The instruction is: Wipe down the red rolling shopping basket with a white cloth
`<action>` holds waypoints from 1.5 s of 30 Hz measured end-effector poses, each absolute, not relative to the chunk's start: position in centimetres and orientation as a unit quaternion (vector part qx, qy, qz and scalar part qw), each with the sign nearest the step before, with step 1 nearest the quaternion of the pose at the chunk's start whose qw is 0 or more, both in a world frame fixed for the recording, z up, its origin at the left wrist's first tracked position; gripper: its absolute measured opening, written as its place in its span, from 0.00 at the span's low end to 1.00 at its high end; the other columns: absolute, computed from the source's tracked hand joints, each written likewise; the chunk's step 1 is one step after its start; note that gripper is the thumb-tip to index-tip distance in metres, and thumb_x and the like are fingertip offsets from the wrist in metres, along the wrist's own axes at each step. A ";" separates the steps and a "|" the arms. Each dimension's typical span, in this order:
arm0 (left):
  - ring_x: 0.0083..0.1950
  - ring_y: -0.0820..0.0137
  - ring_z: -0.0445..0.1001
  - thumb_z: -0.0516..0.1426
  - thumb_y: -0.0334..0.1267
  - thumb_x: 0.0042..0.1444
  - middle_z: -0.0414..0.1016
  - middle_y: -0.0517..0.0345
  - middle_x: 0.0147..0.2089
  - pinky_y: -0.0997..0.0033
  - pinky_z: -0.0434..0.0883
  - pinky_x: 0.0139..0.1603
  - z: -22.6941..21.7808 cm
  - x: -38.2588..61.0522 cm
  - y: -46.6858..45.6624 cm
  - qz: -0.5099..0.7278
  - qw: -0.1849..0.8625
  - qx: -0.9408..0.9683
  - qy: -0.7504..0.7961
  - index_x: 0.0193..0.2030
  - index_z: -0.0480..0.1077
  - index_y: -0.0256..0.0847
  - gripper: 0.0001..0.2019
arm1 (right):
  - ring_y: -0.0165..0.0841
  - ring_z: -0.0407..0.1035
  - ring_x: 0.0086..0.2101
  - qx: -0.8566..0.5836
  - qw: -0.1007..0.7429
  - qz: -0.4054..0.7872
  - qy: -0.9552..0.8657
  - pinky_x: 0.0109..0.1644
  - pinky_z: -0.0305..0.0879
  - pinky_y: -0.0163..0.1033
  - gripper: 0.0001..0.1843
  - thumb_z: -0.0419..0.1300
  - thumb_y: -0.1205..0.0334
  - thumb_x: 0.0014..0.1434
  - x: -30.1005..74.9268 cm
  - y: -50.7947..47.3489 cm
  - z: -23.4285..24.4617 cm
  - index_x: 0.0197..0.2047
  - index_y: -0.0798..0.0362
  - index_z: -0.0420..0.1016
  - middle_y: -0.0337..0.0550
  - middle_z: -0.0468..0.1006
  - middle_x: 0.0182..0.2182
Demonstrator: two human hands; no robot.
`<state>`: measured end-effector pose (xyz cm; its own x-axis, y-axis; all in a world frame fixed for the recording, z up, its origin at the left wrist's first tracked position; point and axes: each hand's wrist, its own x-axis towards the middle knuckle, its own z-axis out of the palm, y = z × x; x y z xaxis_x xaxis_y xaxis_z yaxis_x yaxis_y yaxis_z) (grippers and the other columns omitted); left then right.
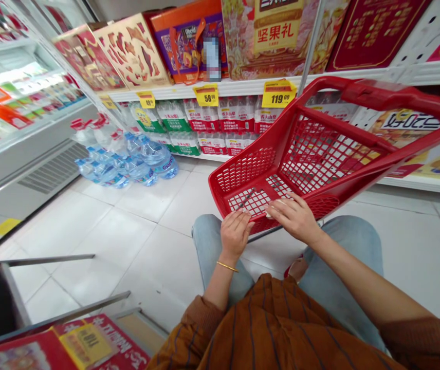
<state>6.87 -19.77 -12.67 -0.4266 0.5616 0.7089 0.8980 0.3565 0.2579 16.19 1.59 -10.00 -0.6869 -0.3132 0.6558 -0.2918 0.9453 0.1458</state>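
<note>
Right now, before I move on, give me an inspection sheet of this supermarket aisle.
Surface: white floor tiles.
Job's things: a red plastic mesh shopping basket, tilted and held at its near rim.
Clutter: shrink-wrapped bottled water packs on the floor at the shelf foot.
Grippers: left hand, with a gold bangle at the wrist, on the near rim; right hand curled over the rim beside it.
Cables: nothing seen.
Surroundings: shelves of boxed gift sets above rows of bottled water, yellow price tags, and a refrigerated case at the left of the view.
</note>
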 end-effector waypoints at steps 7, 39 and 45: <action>0.52 0.64 0.77 0.53 0.38 0.65 0.82 0.55 0.43 0.58 0.69 0.57 -12.2 7.2 -19.5 -0.363 0.257 -0.441 -0.780 0.46 0.75 0.40 0.10 | 0.36 0.69 0.48 0.140 0.352 0.001 -0.926 0.64 0.59 0.53 0.15 0.56 0.66 0.65 16.4 1.6 -9.5 0.55 0.53 0.71 0.47 0.79 0.47; 0.56 0.62 0.76 0.53 0.37 0.66 0.82 0.56 0.41 0.55 0.69 0.56 -11.6 5.6 -21.5 -0.373 0.210 -0.481 -0.765 0.45 0.74 0.42 0.09 | 0.34 0.71 0.43 0.160 0.374 -0.089 -0.909 0.64 0.57 0.53 0.13 0.52 0.69 0.66 16.6 2.9 -8.6 0.50 0.52 0.74 0.46 0.80 0.46; 0.57 0.62 0.75 0.52 0.37 0.65 0.82 0.56 0.41 0.54 0.69 0.58 -11.4 4.9 -21.9 -0.364 0.220 -0.480 -0.768 0.44 0.75 0.41 0.09 | 0.32 0.71 0.43 0.144 0.357 -0.066 -0.921 0.64 0.56 0.51 0.14 0.52 0.68 0.67 16.3 2.0 -8.3 0.52 0.50 0.73 0.45 0.80 0.46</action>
